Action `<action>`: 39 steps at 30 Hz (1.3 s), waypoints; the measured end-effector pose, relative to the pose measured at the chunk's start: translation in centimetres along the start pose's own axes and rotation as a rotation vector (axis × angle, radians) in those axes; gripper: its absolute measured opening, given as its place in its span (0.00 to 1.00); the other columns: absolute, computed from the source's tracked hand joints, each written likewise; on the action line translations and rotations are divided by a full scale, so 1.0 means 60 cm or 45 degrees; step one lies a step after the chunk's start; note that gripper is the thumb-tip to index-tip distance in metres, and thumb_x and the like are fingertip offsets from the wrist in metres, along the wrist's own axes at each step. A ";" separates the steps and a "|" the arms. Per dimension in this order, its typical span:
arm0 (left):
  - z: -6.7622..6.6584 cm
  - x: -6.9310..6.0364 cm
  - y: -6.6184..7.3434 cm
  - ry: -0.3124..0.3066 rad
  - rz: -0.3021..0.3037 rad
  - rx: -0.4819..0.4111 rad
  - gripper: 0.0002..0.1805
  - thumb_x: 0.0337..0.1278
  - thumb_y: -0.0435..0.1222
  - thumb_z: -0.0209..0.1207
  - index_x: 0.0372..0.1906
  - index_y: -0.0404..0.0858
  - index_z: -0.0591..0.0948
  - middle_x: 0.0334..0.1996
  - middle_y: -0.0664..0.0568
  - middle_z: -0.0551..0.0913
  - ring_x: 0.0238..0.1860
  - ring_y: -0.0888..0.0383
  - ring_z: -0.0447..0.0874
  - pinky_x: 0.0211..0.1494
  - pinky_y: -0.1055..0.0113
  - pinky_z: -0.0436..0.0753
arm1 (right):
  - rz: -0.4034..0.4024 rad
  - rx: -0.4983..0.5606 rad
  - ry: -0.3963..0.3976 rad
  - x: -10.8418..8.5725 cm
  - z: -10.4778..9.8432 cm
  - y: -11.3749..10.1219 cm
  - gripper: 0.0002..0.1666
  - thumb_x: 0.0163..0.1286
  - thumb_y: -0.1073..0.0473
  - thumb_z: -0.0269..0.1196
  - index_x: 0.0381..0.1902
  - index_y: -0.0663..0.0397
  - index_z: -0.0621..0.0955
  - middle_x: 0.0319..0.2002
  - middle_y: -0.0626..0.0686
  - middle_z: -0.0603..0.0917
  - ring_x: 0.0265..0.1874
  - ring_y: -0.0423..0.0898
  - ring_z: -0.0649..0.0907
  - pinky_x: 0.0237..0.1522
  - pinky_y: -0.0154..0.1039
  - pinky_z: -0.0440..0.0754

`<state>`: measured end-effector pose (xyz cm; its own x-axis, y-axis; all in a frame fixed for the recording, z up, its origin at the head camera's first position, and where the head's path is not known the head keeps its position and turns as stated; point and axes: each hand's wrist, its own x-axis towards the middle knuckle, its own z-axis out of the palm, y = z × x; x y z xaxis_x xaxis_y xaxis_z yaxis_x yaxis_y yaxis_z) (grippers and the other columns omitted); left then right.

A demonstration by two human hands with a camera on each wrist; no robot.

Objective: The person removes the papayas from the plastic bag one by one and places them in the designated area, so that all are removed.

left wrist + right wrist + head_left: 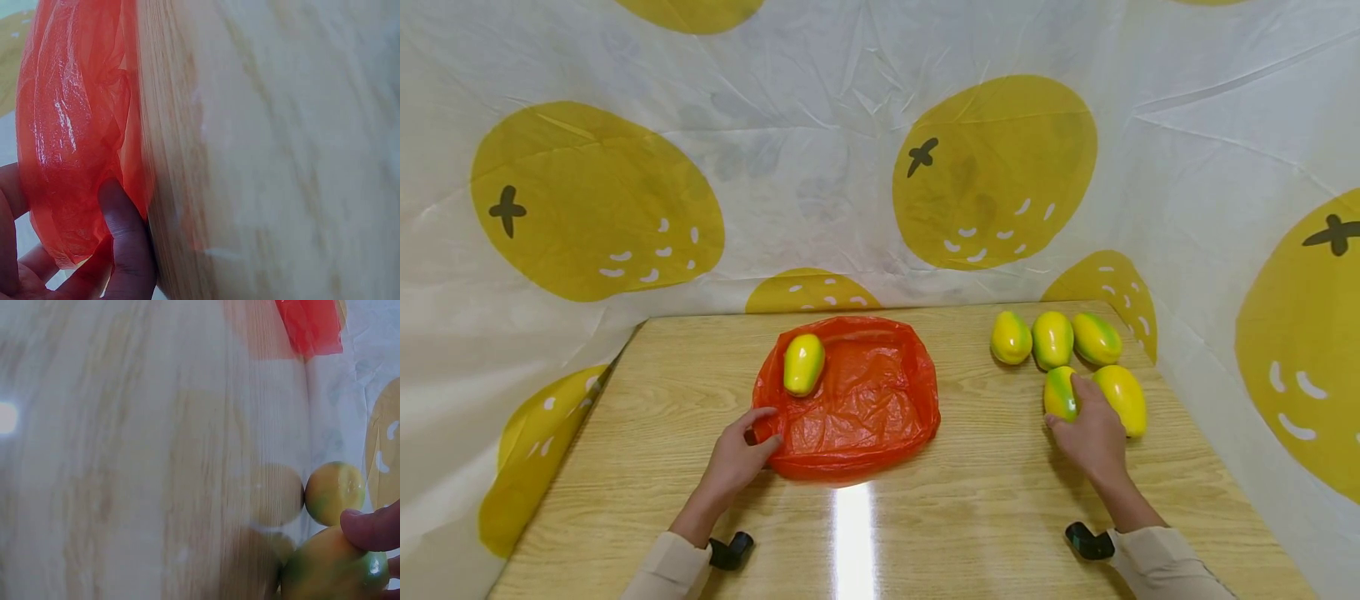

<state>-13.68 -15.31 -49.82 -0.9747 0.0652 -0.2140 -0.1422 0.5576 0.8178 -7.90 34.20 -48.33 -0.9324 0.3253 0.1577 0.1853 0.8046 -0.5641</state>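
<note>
A red plastic bag [857, 400] lies spread on the table with its rim standing up, and one yellow-green papaya [804, 365] sits inside at its back left. My left hand [739, 450] holds the bag's near left edge, the thumb [128, 244] against the film and other fingers behind it. At the right, my right hand [1090, 429] grips a papaya [1060, 393] in the front row, thumb on one side; the fingers are partly hidden. Beside that hand lies another papaya [1122, 400]. The right wrist view shows the thumb [369, 530] touching the gripped papaya [331, 569].
Behind the right hand stands a row of papayas: a left one [1011, 337], a middle one [1052, 340] and a right one [1097, 338]. The wooden table [962, 500] meets a fruit-printed white cloth [805, 167] at the back and sides.
</note>
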 end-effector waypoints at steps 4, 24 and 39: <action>-0.001 -0.001 -0.001 0.004 0.001 -0.006 0.29 0.69 0.39 0.63 0.72 0.42 0.74 0.68 0.39 0.73 0.56 0.46 0.72 0.47 0.67 0.79 | -0.017 -0.036 -0.016 0.002 0.002 0.001 0.47 0.64 0.62 0.67 0.76 0.73 0.63 0.74 0.76 0.65 0.70 0.76 0.67 0.69 0.74 0.65; -0.003 -0.001 -0.009 0.015 0.024 0.001 0.28 0.69 0.39 0.63 0.71 0.42 0.75 0.69 0.39 0.73 0.58 0.45 0.72 0.54 0.63 0.80 | -0.238 -0.065 0.199 -0.002 -0.001 -0.031 0.39 0.61 0.65 0.69 0.69 0.74 0.72 0.72 0.76 0.67 0.73 0.75 0.64 0.74 0.71 0.61; 0.002 0.003 -0.009 0.010 0.032 -0.011 0.27 0.70 0.38 0.62 0.71 0.43 0.75 0.72 0.40 0.71 0.63 0.44 0.71 0.63 0.55 0.81 | -0.193 0.087 -0.027 0.014 0.020 -0.135 0.38 0.70 0.62 0.66 0.75 0.65 0.69 0.77 0.70 0.65 0.76 0.71 0.65 0.74 0.70 0.63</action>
<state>-13.75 -15.51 -50.37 -0.9792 0.0728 -0.1895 -0.1193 0.5488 0.8274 -10.56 27.35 -44.61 -0.9546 0.1917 0.2279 0.0216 0.8079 -0.5890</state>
